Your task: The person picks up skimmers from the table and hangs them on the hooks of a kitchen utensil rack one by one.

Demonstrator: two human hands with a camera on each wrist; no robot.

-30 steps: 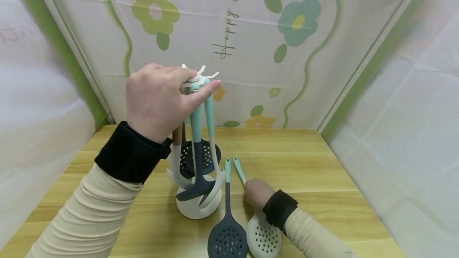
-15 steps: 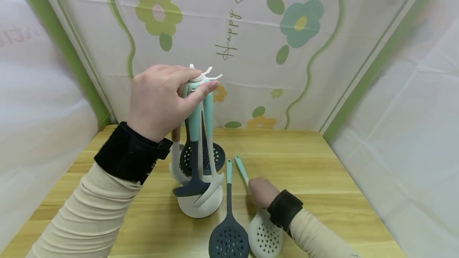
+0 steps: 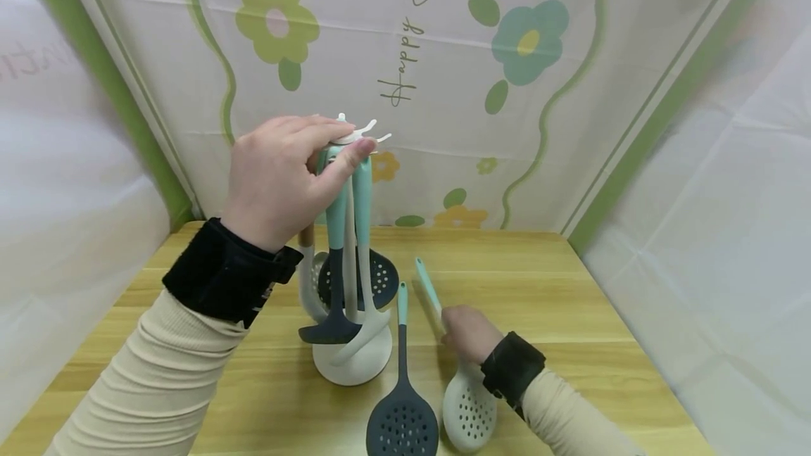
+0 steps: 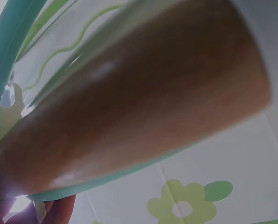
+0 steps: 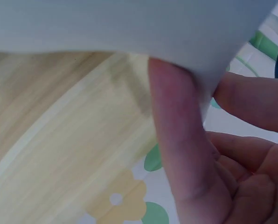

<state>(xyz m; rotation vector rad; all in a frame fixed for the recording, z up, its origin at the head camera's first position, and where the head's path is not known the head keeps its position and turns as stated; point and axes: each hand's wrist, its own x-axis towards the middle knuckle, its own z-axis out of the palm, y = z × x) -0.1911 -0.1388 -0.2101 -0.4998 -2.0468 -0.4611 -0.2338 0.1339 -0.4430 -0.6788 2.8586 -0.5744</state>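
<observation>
Head view: left hand (image 3: 279, 178) pinching rack top (image 3: 352, 136) centre frame; right hand (image 3: 467, 333) gripping white skimmer (image 3: 467, 407) handle lower right. Best steady rack, lift skimmer clear of counter (image 3: 570, 315).

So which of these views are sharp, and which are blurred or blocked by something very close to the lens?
Head view: sharp and evenly lit, with the left hand on the utensil rack and the right hand on the white skimmer. Left wrist view: almost filled by a blurred brown handle. Right wrist view: out of focus, a pale surface and fingers close to the lens.
</observation>
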